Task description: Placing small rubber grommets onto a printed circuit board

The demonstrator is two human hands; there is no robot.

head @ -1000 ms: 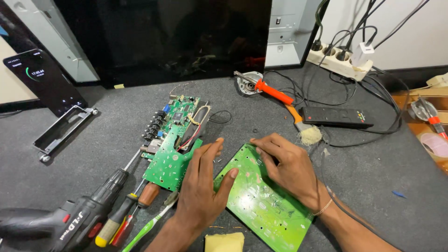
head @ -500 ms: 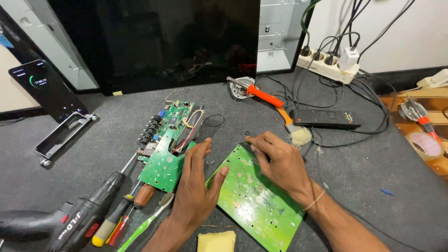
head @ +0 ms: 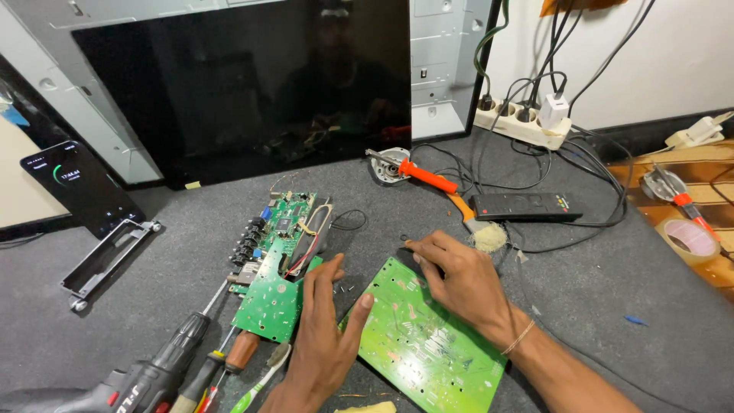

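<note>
A large green circuit board [head: 424, 344] lies solder side up on the grey mat, tilted diagonally. My right hand [head: 459, 279] rests on its upper corner, fingers curled over the top edge, gripping it. My left hand [head: 325, 336] lies flat beside its left edge, thumb touching the board, fingers pointing up towards a smaller green board [head: 269, 306]. Above that sits another board [head: 287, 226] with connectors and red and white wires.
A power drill [head: 145, 375], screwdrivers [head: 229, 359] and a green toothbrush [head: 260, 382] lie lower left. A dark screen panel [head: 252, 84] leans at the back. A phone [head: 80, 187], metal bracket [head: 107, 256], orange-handled tool [head: 428, 177], remote [head: 524, 206], power strip [head: 524, 122] and tape roll [head: 688, 237] surround the work.
My left hand has shifted so its thumb meets the big board's edge. My right hand's fingers moved up to the board's top corner. The camera view tipped slightly.
</note>
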